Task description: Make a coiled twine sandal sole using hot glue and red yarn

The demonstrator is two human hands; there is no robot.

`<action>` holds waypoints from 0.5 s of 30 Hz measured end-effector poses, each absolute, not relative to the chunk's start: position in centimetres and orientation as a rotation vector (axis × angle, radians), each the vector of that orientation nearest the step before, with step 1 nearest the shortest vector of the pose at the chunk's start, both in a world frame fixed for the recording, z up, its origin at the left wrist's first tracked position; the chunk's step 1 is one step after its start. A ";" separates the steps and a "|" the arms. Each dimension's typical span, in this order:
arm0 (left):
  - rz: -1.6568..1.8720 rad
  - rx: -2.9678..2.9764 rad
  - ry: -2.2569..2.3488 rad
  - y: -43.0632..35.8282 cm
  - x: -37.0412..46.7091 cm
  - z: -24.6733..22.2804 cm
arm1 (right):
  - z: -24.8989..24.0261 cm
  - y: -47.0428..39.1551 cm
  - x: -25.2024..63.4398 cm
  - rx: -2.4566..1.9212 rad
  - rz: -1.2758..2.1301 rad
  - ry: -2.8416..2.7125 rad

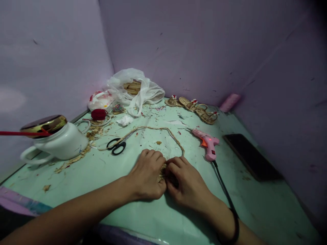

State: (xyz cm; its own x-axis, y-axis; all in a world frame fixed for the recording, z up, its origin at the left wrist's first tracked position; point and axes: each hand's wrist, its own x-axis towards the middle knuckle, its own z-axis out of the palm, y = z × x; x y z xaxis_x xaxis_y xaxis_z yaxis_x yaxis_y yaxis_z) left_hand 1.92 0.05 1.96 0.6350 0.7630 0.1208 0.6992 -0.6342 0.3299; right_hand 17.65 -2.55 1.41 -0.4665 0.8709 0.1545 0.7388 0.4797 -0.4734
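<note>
Small woven straw piece (161, 173) held low over the green table (122, 207), near its front edge. Most of it is covered by the hands; only a narrow strip is seen between them. By the left hand (149, 173) it is gripped, fingers folded over its far side, thumb toward the near side. By the right hand (187, 182) its right edge is met with curled fingers, knuckles almost against the left hand; whether anything is pinched in those fingertips cannot be told, the tips being hidden.

Braided cord (153, 128) laid in an arc beyond the hands, one end lost behind the right fingers, the other side run past the black-handled scissors (118, 147). Whether it is joined to the piece cannot be seen.

To the right, a pink glue gun (208, 143) is noted, red light showing, then a dark phone (249, 154). Woven slippers (189, 103) are lined along the back wall (194, 47); a white teapot (62, 141) is seen at left.
</note>
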 end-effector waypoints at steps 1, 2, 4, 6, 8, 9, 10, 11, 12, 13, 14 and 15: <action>0.372 2.602 1.192 0.0 1.9 1.9 | 1.4 -2.5 17.6 -1.351 0.490 -2.349; 0.378 2.599 1.193 0.0 1.9 1.8 | 1.4 -2.5 17.6 -1.352 0.496 -2.342; 0.385 2.589 1.187 0.0 1.8 1.9 | 1.4 -2.4 17.7 -1.343 0.502 -2.328; 0.385 2.581 1.156 0.0 1.6 2.1 | 1.5 -2.3 17.9 -1.311 0.518 -2.323; 0.376 2.575 1.114 0.0 1.5 2.4 | 1.6 -2.3 18.1 -1.292 0.557 -2.316; 0.367 2.570 1.103 0.0 1.5 2.5 | 1.6 -2.3 18.2 -1.298 0.583 -2.305; 0.355 2.564 1.101 0.0 1.5 2.7 | 1.6 -2.3 18.3 -1.310 0.607 -2.289; 0.339 2.557 1.108 0.0 1.5 2.8 | 1.7 -2.2 18.4 -1.318 0.628 -2.262; 0.324 2.552 1.116 0.1 1.5 2.8 | 1.7 -2.2 18.6 -1.316 0.655 -2.230; 0.317 2.550 1.128 0.1 1.6 2.8 | 1.7 -2.1 18.8 -1.297 0.696 -2.193; 0.318 2.552 1.139 0.1 1.7 2.7 | 1.8 -2.0 19.0 -1.261 0.759 -2.142; 0.328 2.556 1.147 0.1 1.7 2.7 | 2.0 -1.8 19.2 -1.222 0.835 -2.071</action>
State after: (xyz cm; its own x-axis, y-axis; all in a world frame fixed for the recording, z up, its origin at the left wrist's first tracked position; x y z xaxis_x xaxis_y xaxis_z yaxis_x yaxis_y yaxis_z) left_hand 1.70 0.05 2.68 0.6516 0.7546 0.0770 0.6813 -0.6269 0.3780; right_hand 19.24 -1.85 1.97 -0.4061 0.8980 0.1694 0.5295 0.3823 -0.7573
